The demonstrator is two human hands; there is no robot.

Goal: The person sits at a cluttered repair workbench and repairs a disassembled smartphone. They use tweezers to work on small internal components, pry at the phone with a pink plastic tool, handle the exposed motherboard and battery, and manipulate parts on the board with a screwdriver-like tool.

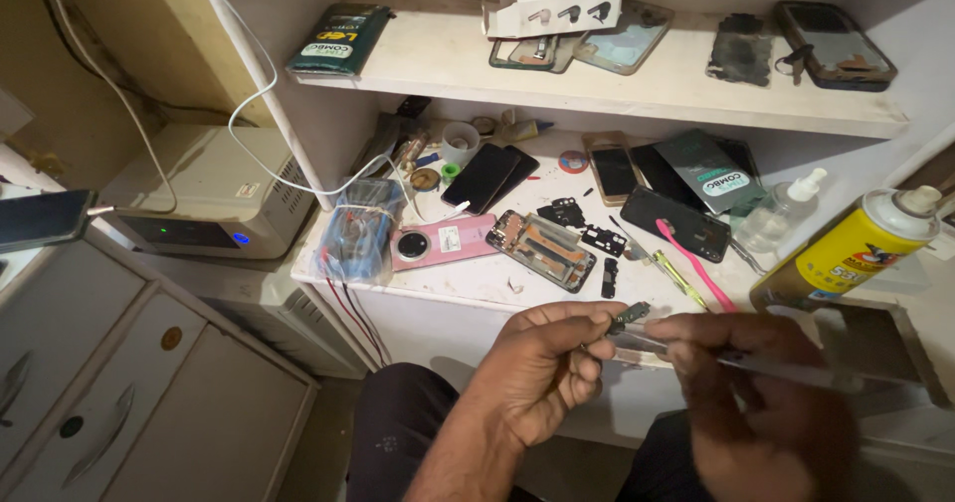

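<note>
My left hand (542, 368) pinches a small dark phone part (631, 314) between thumb and forefinger, just in front of the bench edge. My right hand (766, 402) grips metal tweezers (686, 348), whose tips meet the small part. Both hands hover over my lap, below the white worktop (477, 283). On the worktop behind them lies an opened phone frame (542, 248) with a pink phone back cover (441, 242) beside it.
Several phones and loose parts lie on the worktop, with a pink toothbrush (693, 260), a clear pump bottle (781, 213) and a yellow spray can (856, 248) at right. A shelf (597, 89) above holds more phones and boxes. A white power unit (199, 199) sits at left.
</note>
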